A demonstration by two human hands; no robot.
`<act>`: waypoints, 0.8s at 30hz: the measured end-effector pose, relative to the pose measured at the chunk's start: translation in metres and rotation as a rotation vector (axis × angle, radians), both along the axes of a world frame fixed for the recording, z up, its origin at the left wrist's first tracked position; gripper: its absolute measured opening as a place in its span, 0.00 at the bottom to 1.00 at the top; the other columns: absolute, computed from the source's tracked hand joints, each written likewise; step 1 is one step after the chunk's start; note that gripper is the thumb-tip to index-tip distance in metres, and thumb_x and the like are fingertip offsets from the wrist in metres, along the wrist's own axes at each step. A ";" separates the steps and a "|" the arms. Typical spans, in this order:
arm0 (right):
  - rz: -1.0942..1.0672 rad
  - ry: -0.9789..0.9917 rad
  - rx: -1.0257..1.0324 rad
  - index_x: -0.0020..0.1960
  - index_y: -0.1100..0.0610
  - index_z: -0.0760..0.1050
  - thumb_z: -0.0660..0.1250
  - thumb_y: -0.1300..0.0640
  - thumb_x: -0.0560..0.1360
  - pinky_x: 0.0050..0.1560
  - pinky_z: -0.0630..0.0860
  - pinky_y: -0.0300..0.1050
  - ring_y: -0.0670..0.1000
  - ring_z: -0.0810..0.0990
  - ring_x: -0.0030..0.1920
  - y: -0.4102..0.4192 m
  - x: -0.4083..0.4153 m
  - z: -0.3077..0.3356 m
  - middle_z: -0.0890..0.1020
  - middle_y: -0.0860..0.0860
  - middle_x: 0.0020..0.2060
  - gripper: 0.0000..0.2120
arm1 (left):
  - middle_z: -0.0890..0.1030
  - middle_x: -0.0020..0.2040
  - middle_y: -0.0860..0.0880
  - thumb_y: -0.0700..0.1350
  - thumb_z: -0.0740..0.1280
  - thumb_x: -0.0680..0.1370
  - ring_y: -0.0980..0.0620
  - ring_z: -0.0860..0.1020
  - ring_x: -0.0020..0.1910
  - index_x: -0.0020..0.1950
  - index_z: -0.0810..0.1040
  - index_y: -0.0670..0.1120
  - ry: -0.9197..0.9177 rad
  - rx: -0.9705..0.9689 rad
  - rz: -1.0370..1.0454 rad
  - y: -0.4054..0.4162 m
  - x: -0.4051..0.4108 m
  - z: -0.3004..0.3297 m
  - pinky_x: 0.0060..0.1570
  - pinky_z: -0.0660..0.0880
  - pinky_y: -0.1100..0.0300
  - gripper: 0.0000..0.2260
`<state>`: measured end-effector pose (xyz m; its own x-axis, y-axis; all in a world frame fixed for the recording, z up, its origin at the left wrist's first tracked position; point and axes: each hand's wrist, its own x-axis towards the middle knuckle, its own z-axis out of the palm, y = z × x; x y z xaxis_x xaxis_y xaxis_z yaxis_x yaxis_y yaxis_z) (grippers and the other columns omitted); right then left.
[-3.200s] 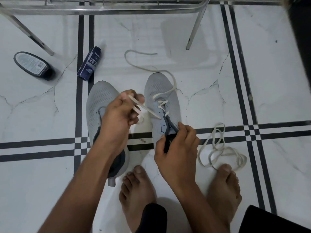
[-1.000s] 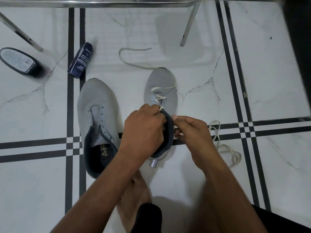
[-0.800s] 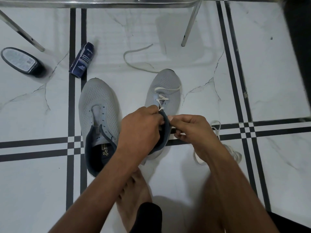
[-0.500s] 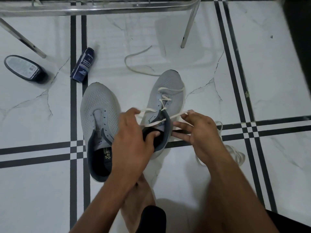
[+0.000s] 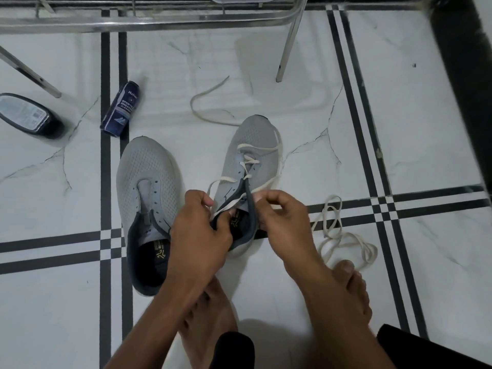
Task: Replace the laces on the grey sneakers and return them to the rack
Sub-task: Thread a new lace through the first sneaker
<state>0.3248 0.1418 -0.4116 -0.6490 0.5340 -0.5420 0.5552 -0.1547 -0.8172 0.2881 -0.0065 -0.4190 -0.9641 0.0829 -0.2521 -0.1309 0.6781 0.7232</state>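
Since half a second ago the two hands have come closer to the collar of the right sneaker [image 5: 250, 166], and the lace [image 5: 254, 162] that was stretched wide between them now hangs slacker across the tongue. The left hand [image 5: 198, 233] has its grip closed on one lace end, with the thumb inside the shoe opening. The right hand [image 5: 282, 219] pinches the other lace end at the edge of the collar.

This sneaker stands on the floor [image 5: 399, 129], tilted up a little at the heel, and only its lower eyelets near the toe are laced. The other grey sneaker [image 5: 149, 182] lies just beside it on the left and has no lace at all. A second lace [image 5: 343, 235] lies loose on the floor to the right. The rack [image 5: 159, 22] is at the top, well apart.

I judge the step in hand is threading the upper eyelets. The next move calls for pushing each tip through the next free hole and pulling both sides even.
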 end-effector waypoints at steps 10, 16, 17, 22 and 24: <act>-0.001 -0.059 0.071 0.43 0.55 0.86 0.75 0.44 0.79 0.54 0.86 0.60 0.50 0.85 0.40 -0.001 -0.012 -0.005 0.86 0.47 0.36 0.14 | 0.74 0.41 0.52 0.50 0.75 0.80 0.56 0.74 0.37 0.53 0.66 0.50 0.027 0.023 0.012 -0.001 0.002 0.001 0.36 0.68 0.63 0.17; -0.151 -0.056 0.021 0.46 0.54 0.84 0.71 0.40 0.82 0.51 0.85 0.58 0.50 0.83 0.38 0.000 -0.013 -0.007 0.85 0.50 0.36 0.18 | 0.72 0.45 0.52 0.49 0.77 0.79 0.53 0.74 0.39 0.56 0.64 0.51 0.044 0.069 0.075 0.000 0.008 0.002 0.37 0.69 0.59 0.21; -0.067 -0.045 0.026 0.44 0.55 0.84 0.72 0.42 0.81 0.51 0.85 0.59 0.53 0.84 0.39 -0.004 -0.012 -0.004 0.85 0.52 0.36 0.17 | 0.72 0.46 0.52 0.49 0.76 0.79 0.53 0.74 0.39 0.56 0.64 0.51 0.047 0.067 0.072 0.000 0.007 0.001 0.38 0.69 0.58 0.20; -0.373 -0.007 0.058 0.50 0.55 0.81 0.71 0.40 0.82 0.47 0.87 0.58 0.48 0.81 0.35 0.003 -0.014 -0.011 0.84 0.54 0.40 0.17 | 0.71 0.46 0.53 0.51 0.76 0.80 0.54 0.73 0.40 0.56 0.64 0.50 0.042 0.075 0.080 -0.001 0.006 0.002 0.38 0.69 0.62 0.20; -0.150 -0.030 0.110 0.44 0.56 0.82 0.73 0.42 0.81 0.46 0.83 0.54 0.48 0.81 0.35 0.000 -0.011 -0.009 0.84 0.51 0.36 0.18 | 0.71 0.46 0.52 0.51 0.76 0.80 0.53 0.73 0.40 0.56 0.64 0.50 0.058 0.072 0.069 -0.001 0.007 0.001 0.39 0.71 0.58 0.20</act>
<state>0.3134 0.1416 -0.4207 -0.5422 0.6803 -0.4931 0.5573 -0.1481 -0.8170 0.2949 -0.0076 -0.4184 -0.9810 0.0321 -0.1911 -0.1314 0.6147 0.7778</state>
